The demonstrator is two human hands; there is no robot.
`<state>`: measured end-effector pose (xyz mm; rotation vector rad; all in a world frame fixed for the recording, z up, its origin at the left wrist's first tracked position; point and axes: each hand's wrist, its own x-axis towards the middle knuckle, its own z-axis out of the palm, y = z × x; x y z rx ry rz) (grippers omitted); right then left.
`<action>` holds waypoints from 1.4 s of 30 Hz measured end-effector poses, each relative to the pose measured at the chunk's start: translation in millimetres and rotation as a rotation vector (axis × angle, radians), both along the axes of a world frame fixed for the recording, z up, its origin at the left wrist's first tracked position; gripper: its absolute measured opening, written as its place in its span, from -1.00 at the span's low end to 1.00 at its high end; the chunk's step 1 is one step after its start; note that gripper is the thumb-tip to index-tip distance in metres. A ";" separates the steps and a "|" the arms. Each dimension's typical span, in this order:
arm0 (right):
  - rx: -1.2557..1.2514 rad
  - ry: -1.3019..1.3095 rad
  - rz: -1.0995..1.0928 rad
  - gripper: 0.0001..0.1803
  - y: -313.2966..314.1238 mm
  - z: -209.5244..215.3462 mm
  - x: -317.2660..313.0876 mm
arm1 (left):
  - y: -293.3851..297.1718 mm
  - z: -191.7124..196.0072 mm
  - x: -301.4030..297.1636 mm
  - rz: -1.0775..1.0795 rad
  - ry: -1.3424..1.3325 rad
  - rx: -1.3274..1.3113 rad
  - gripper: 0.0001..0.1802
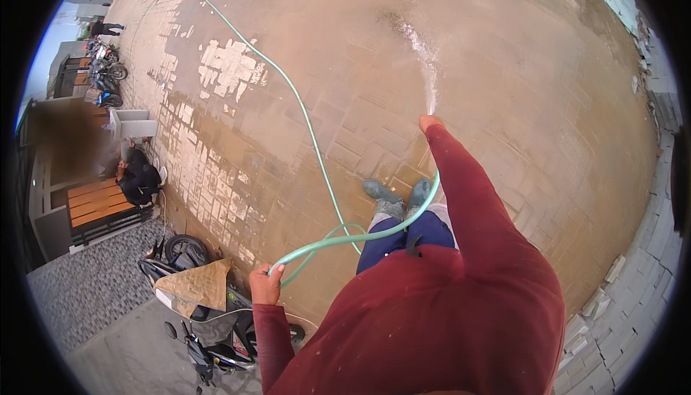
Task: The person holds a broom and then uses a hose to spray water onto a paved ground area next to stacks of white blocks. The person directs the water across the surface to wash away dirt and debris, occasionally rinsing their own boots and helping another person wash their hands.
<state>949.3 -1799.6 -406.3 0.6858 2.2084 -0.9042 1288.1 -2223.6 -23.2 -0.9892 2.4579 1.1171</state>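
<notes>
A light green garden hose (338, 239) bends across in front of my body. My left hand (265, 284), low and to the left, is wrapped round a bend of it. With my arm stretched forward, my right hand (430, 121) is closed at the hose's far end, which the fingers mostly hide. From there a white jet of water (425, 60) shoots ahead onto the wet brick paving (374, 107). The rest of the hose loops below my left hand and trails away over the ground to the far left. My grey-green boots (381, 191) stand on the paving between the hands.
Parked at the lower left are a motorbike under a brown cover (198, 285) and a scooter (223, 355). A person (138, 179) crouches by an orange slatted gate (101, 197). Motorbikes (104, 71) line the far left; pale blocks (626, 330) edge the right.
</notes>
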 end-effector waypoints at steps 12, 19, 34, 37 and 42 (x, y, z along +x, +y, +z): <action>-0.045 -0.013 -0.189 -0.39 13.6 31.2 34.6 | 0.7 -0.1 -39.8 -0.134 -0.007 -0.019 -0.51; -0.027 0.065 -0.198 -0.39 50.6 29.5 -4.8 | 8.7 9.0 -49.3 -0.184 -0.002 -0.035 -0.55; -0.085 -0.038 0.093 -0.40 -24.1 4.4 53.9 | -8.4 -9.6 -0.1 -0.131 0.043 -0.039 -0.59; -0.118 -0.098 0.051 -0.39 -52.6 -3.0 77.8 | -7.0 -4.4 5.0 -0.097 0.025 -0.021 -0.62; -0.128 -0.127 0.012 -0.39 -54.9 0.2 64.9 | -4.5 -0.4 7.9 -0.082 -0.004 -0.051 -0.61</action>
